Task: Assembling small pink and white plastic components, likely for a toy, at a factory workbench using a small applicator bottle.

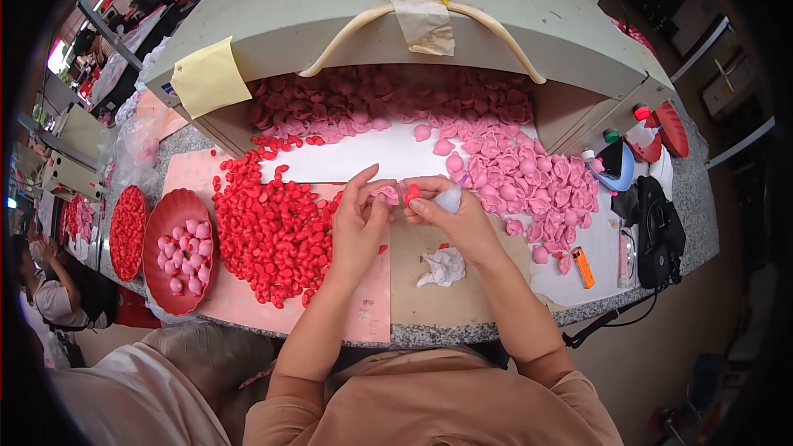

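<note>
In the middle of the bench my two hands are close together. My left hand (357, 219) is closed on a small pink rubbery piece (385, 193), pinched between thumb and fingertips. Thumb and forefinger of my right hand (464, 227) grip a small red piece (411, 195). A translucent whitish object (448, 198), perhaps a small squeeze bottle, is tucked in that same hand. To the left spreads a heap of glossy red pieces (268, 239). At the right lies a pile of pink cupped pieces (529, 186). Below my right hand rests a crumpled white tissue (443, 268).
A red scalloped tray (172, 301) holds pink-and-red pieces, beside another tray of red ones (128, 231). A grey cabinet (496, 37) arches over the back. An orange lighter (583, 268), a black pouch (659, 227) and a blue container (619, 173) lie at the right. Someone sits close at my left.
</note>
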The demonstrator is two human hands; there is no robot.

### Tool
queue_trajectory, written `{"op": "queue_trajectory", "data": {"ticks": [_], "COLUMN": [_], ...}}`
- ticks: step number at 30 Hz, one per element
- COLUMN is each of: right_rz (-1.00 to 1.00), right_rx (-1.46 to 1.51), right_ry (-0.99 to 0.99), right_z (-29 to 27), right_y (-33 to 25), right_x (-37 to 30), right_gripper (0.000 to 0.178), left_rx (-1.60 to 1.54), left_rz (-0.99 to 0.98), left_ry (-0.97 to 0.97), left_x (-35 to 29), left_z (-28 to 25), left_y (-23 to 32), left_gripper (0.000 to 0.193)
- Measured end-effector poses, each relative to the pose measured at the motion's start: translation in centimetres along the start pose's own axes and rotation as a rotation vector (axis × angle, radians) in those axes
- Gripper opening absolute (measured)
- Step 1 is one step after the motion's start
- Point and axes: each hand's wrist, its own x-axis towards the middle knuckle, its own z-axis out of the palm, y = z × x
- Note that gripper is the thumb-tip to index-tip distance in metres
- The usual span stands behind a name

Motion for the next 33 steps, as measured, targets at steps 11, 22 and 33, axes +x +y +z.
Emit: {"op": "queue_trajectory", "data": {"ticks": [11,22,33], "right_rz": [-0.288,-0.015,0.137], "right_rx": [-0.653,-0.043,-0.011], "right_ry": [0.075,0.050,-0.023], "right_z": [0.4,0.5,0.1], "right_y": [1.6,0.9,1.1], "right_x": [0.2,0.3,0.0], "right_gripper": [0.028,0.027,0.029], "left_rx": [0.460,0.401,0.425], "left_rz": [0.174,0.151,0.204], "left_ry": [0.017,-0.025,-0.072], "left_x": [-0.8,-0.6,-0.8], "left_z": [0.8,0.5,-0.1], "left_y": [1.4,1.4,1.4], "left_gripper": [0.051,0.027,0.025]}}
